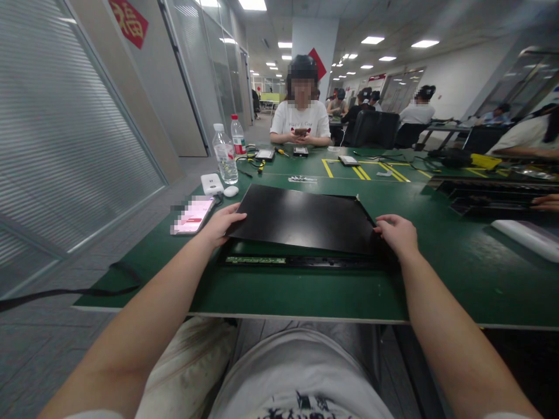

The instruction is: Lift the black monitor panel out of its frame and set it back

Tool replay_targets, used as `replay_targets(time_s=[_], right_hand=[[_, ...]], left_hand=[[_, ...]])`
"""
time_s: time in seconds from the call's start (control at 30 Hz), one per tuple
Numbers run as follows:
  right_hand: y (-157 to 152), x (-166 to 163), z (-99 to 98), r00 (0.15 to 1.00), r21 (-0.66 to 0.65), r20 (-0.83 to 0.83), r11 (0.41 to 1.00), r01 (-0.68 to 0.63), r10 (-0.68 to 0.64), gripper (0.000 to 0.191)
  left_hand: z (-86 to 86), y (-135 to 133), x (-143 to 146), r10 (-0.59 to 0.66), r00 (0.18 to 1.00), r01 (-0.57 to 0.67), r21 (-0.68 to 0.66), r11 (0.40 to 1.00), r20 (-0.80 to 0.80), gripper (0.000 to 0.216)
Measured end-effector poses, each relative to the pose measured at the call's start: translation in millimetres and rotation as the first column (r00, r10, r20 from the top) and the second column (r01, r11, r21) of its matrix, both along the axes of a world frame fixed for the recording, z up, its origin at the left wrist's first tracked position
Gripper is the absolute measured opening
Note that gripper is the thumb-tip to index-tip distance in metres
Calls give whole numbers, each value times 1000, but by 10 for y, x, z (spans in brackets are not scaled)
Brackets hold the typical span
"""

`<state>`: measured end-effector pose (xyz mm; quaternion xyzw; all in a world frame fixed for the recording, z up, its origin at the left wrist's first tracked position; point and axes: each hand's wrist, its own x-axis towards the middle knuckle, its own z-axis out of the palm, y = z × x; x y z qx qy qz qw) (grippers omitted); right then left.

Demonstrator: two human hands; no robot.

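- The green worktop (437,273) is stretching across the view, with yellow tape lines running over its far part.
- A black panel (305,218) is lying in the middle of it, right in front of the person. It is tilting, with its near edge standing clear of what is underneath.
- A flat black frame (301,262) is sitting on the worktop under the panel, showing a narrow green circuit strip along its near edge.
- A person in a white T-shirt (300,119) is sitting at the far side, well apart from the panel.
- The left hand (222,224) is gripping the panel's near left corner, with the thumb lying on top and the fingers curling under the edge.
- The right hand (397,233) is closing on the near right corner, knuckles up and fingers hooking over the edge.
- A phone (193,215) with a lit screen is lying just beside the left hand.
- A clear water bottle (225,154) is standing upright beyond the phone, with a red-labelled bottle (238,137) behind it.
- A small white box (212,183) is resting near the clear bottle's foot.
- A white oval piece (231,191) is lying just beside that box.
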<state>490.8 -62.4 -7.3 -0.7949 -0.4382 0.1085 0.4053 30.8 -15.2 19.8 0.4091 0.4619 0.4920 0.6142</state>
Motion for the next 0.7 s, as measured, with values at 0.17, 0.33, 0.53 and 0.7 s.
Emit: replay_targets(time_s=[0.17, 0.33, 0.53, 0.7], right_hand=[[34, 44, -47, 999, 1, 16, 1000, -29, 29, 28], [69, 86, -76, 995, -23, 89, 999, -43, 45, 32], [29, 78, -37, 993, 26, 47, 993, -113, 112, 42], [-44, 25, 31, 990, 68, -39, 989, -131, 134, 52]], left_hand=[[-17, 10, -9, -18, 1000, 18, 17, 1000, -15, 58], [-34, 12, -5, -17, 999, 18, 29, 999, -28, 58], [-39, 15, 17, 11, 1000, -11, 32, 999, -26, 54], [-16, -9, 41, 41, 999, -41, 25, 999, -22, 47]])
